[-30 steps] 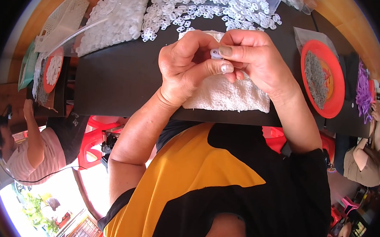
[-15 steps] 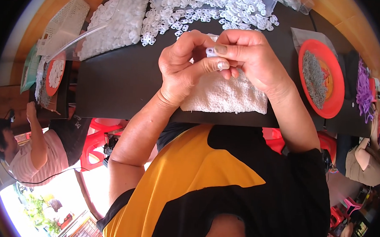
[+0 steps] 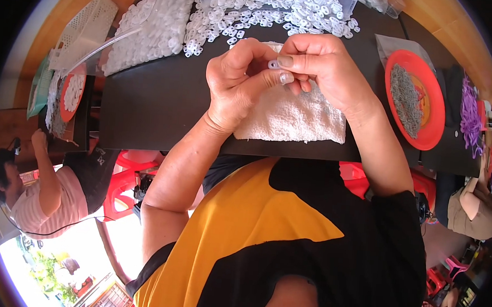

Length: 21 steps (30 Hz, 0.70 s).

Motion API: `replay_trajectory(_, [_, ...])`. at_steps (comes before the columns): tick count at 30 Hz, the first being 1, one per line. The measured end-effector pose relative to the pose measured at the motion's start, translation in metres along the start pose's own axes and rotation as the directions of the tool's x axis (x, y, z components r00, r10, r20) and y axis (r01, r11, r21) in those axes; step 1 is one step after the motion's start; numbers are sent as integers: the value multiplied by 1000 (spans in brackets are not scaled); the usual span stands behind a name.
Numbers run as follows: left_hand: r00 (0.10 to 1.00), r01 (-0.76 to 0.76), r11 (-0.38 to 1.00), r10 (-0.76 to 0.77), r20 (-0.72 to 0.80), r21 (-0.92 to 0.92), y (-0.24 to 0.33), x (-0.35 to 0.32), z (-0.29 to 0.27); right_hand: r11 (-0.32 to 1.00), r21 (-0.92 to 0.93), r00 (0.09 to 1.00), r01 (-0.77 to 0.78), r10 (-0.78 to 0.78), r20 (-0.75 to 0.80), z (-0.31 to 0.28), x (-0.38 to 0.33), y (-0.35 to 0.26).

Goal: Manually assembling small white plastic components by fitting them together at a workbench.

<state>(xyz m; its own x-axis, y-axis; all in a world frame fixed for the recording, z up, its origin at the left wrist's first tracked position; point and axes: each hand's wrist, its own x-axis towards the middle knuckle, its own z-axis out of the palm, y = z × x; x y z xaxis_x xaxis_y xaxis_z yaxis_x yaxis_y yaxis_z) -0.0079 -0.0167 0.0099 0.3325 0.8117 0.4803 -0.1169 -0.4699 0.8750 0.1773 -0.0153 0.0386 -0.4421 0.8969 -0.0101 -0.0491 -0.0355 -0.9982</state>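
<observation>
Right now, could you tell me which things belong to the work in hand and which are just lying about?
In use: small white plastic piece, left hand, right hand, white towel, loose white pieces.
Lying about: red plate, white basket, purple strands.

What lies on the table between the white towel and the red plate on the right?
In the head view, only bare black table separates the white towel from the red plate; the right hand's wrist passes above it.
</observation>
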Motion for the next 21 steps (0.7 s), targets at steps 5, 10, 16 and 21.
replay_trajectory(5, [968,85,989,-111,-224,-120,18,3,-2,961,-256,972,103,-152,-180,-5,6,-1])
replay_trajectory(10, [823,-256,916,375,-427,310,77,43,-62,565,-824,853,45,-451,-262,-36,6,11])
replay_trajectory(16, [822,118,623,375,-427,774,101,103,-176,192,-961,872,201,-483,85,-17,16,25])
replay_trajectory(21, [842,-18,721,385,-379,692,58,76,-123,83,-968,877,236,-446,176,-16,17,37])
